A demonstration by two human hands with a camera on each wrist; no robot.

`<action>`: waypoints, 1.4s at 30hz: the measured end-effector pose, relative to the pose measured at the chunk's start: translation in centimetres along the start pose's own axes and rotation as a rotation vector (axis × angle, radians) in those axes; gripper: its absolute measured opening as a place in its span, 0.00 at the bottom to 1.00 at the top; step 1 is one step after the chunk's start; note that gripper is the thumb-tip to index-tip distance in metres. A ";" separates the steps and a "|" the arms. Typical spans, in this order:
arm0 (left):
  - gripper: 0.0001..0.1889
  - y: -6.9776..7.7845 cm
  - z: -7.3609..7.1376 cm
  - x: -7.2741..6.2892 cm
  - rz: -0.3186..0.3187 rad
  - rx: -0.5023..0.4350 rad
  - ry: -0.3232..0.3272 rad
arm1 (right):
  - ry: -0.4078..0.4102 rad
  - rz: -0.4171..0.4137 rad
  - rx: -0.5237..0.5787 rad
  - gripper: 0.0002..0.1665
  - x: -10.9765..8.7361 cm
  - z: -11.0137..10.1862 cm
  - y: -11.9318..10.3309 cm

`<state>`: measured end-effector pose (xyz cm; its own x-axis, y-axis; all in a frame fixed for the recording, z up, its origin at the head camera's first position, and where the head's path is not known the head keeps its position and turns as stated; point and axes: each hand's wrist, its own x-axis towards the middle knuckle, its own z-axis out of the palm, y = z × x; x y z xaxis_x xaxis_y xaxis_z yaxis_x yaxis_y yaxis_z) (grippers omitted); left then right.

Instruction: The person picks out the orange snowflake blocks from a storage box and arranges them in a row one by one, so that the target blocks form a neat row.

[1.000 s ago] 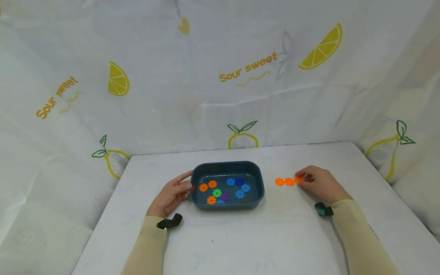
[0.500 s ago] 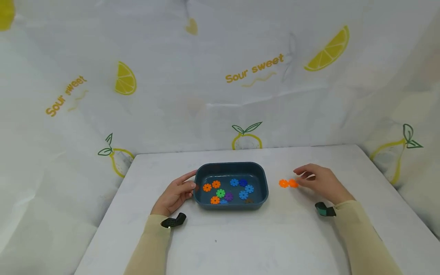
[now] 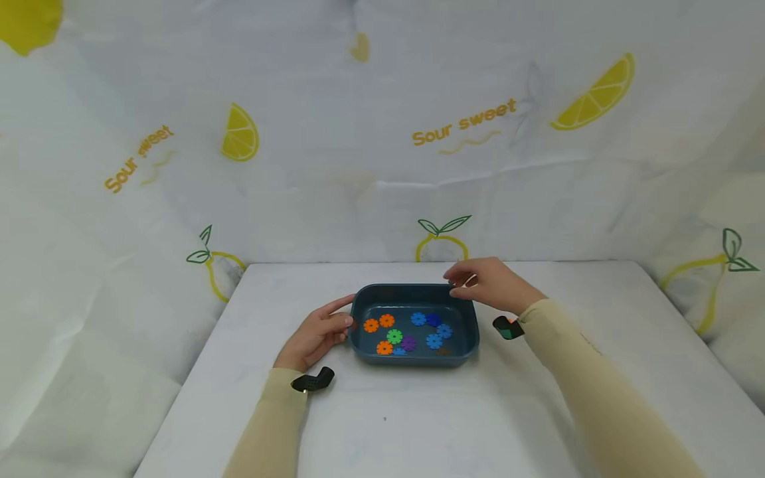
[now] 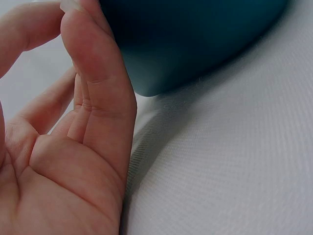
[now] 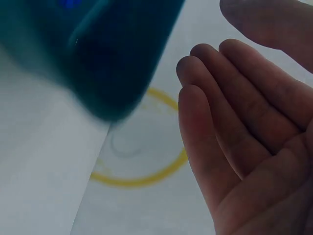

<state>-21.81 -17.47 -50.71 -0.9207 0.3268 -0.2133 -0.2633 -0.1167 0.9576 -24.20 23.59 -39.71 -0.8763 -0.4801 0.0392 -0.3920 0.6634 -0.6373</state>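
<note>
In the head view, the dark teal tray (image 3: 412,360) sits toward the far edge of the white table (image 3: 418,425). The left hand (image 3: 313,338) grips the tray's left edge, thumb at the rim, fingers along the outer wall. The right hand (image 3: 490,282) is over the far right corner, thumb and fingertips apart, nothing visible between them. Inside lie 3 orange discs (image 3: 386,320) toward the left edge, 1 green disc (image 3: 394,336), 1 purple disc (image 3: 408,343), 4 light blue discs (image 3: 418,318) (1 of them at the near edge), 1 dark blue disc (image 3: 433,319), and 1 brown disc (image 3: 443,352) toward the near right corner. The discs look thin, stiff and light — best pinched by their notched rims, and likely awkward to lift where the near wall crowds them.

In the left wrist view, bent fingers meet the tray at the frame's top; the exact contact is cut off. Its smooth wall looks rigid but slippery, so the rim should be the surer hold.

In the right wrist view, the fingers lie side by side, slightly bent, the thumb well clear and the palm bare. The tray's blurred corner is near but apart from the fingertips.
</note>
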 end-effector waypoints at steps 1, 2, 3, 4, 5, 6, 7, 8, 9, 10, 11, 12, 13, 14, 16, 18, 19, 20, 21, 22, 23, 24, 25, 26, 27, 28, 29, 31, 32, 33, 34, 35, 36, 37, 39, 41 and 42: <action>0.32 0.0 0.1 0.1 0.002 0.004 -0.004 | -0.024 -0.009 0.003 0.19 0.7 0.4 -0.6; 0.32 0.0 0.2 0.2 0.003 0.006 -0.007 | -0.051 -0.020 0.002 0.20 1.3 0.8 -1.1; 0.32 0.0 0.3 0.2 0.002 0.006 -0.009 | -0.076 -0.029 -0.002 0.20 1.9 1.2 -1.5; 0.32 0.0 0.3 0.3 0.003 0.009 -0.010 | -0.096 -0.034 -0.012 0.20 2.4 1.7 -1.9; 0.32 0.0 0.4 0.4 0.003 0.011 -0.012 | -0.113 -0.046 -0.024 0.20 2.8 2.2 -2.2; 0.31 0.0 0.5 0.5 0.003 0.015 -0.015 | -0.129 -0.054 -0.038 0.20 3.2 2.7 -2.4; 0.31 0.0 0.5 0.5 0.004 0.019 -0.016 | -0.144 -0.064 -0.050 0.19 3.6 3.2 -2.6; 0.31 0.0 0.5 0.6 0.002 0.020 -0.017 | -0.160 -0.073 -0.061 0.19 4.0 3.7 -2.7; 0.31 -0.1 0.6 0.7 0.000 0.019 -0.017 | -0.175 -0.080 -0.070 0.19 4.3 4.1 -2.9; 0.31 -0.1 0.6 0.7 -0.001 0.018 -0.016 | -0.188 -0.085 -0.080 0.19 4.6 4.6 -3.0; 0.31 -0.1 0.6 0.8 -0.004 0.015 -0.017 | -0.203 -0.089 -0.092 0.19 4.9 5.1 -3.2; 0.32 -0.1 0.6 0.8 -0.003 0.015 -0.019 | -0.217 -0.088 -0.103 0.19 5.2 5.5 -3.4; 0.32 -0.1 0.5 0.9 -0.005 0.012 -0.019 | -0.230 -0.086 -0.117 0.19 5.5 5.9 -3.6; 0.32 -0.1 0.5 0.9 -0.007 0.006 -0.020 | -0.241 -0.084 -0.132 0.19 5.7 6.4 -3.8; 0.32 0.0 0.5 0.9 -0.005 0.004 -0.025 | -0.257 -0.084 -0.164 0.19 6.3 7.2 -4.2; 0.32 0.0 0.4 0.9 -0.006 0.000 -0.028 | -0.267 -0.097 -0.206 0.19 6.8 8.0 -4.7; 0.31 0.0 0.4 0.9 -0.008 -0.003 -0.029 | -0.269 -0.107 -0.225 0.18 7.1 8.4 -4.9; 0.31 0.0 0.4 0.9 -0.008 -0.004 -0.030 | -0.272 -0.115 -0.243 0.18 7.3 8.7 -5.0; 0.30 0.0 0.4 0.9 -0.009 -0.003 -0.031 | -0.275 -0.121 -0.257 0.18 7.4 9.1 -5.2; 0.30 0.0 0.4 0.9 -0.009 -0.002 -0.033 | -0.278 -0.129 -0.273 0.18 7.6 9.4 -5.4; 0.30 -0.1 0.4 0.9 -0.010 -0.002 -0.034 | -0.282 -0.137 -0.283 0.18 7.7 9.7 -5.6; 0.29 -0.1 0.4 0.9 -0.010 0.000 -0.035 | -0.286 -0.142 -0.291 0.18 7.8 10.1 -5.7; 0.29 -0.1 0.3 0.9 -0.010 0.001 -0.037 | -0.290 -0.144 -0.296 0.17 7.8 10.3 -5.8; 0.29 -0.1 0.3 0.9 -0.010 0.001 -0.040 | -0.292 -0.146 -0.298 0.17 7.9 10.6 -5.9; 0.30 -0.2 0.3 0.9 -0.010 0.001 -0.041 | -0.294 -0.147 -0.297 0.17 8.0 10.8 -5.9; 0.30 -0.2 0.3 0.9 -0.011 -0.001 -0.042 | -0.298 -0.147 -0.298 0.17 8.1 11.0 -6.0; 0.30 -0.2 0.2 0.9 -0.012 -0.006 -0.041 | -0.301 -0.143 -0.297 0.16 8.2 11.2 -6.0; 0.30 -0.2 0.2 0.8 -0.009 -0.007 -0.041 | -0.303 -0.132 -0.297 0.16 8.4 11.4 -6.1; 0.30 -0.2 0.1 0.8 -0.007 -0.007 -0.041 | -0.304 -0.126 -0.297 0.16 8.5 11.5 -6.1; 0.30 -0.2 0.0 0.8 -0.005 -0.006 -0.040 | -0.304 -0.120 -0.301 0.15 8.6 11.6 -6.1; 0.30 -0.2 0.0 0.8 -0.002 -0.006 -0.040 | -0.303 -0.117 -0.305 0.15 8.7 11.7 -6.2; 0.31 -0.2 -0.1 0.8 0.000 -0.005 -0.041 | -0.301 -0.116 -0.310 0.15 8.8 11.8 -6.3; 0.31 -0.2 -0.2 0.8 0.003 -0.004 -0.042 | -0.299 -0.116 -0.313 0.15 8.8 11.8 -6.3; 0.31 -0.2 -0.2 0.7 0.006 -0.003 -0.042 | -0.297 -0.116 -0.316 0.15 8.9 11.8 -6.4; 0.31 -0.2 -0.4 0.7 0.004 -0.007 -0.040 | -0.293 -0.118 -0.325 0.15 9.0 11.9 -6.6; 0.31 -0.2 -0.5 0.7 0.004 -0.011 -0.038 | -0.288 -0.122 -0.333 0.15 9.2 12.0 -6.7; 0.31 -0.2 -0.5 0.7 0.004 -0.012 -0.038 | -0.285 -0.124 -0.339 0.15 9.2 12.1 -6.8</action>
<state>-22.52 -17.70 -51.09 -0.9103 0.3615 -0.2014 -0.2629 -0.1293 0.9561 -26.25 7.74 -44.36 -0.7238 -0.6747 -0.1444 -0.5999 0.7188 -0.3514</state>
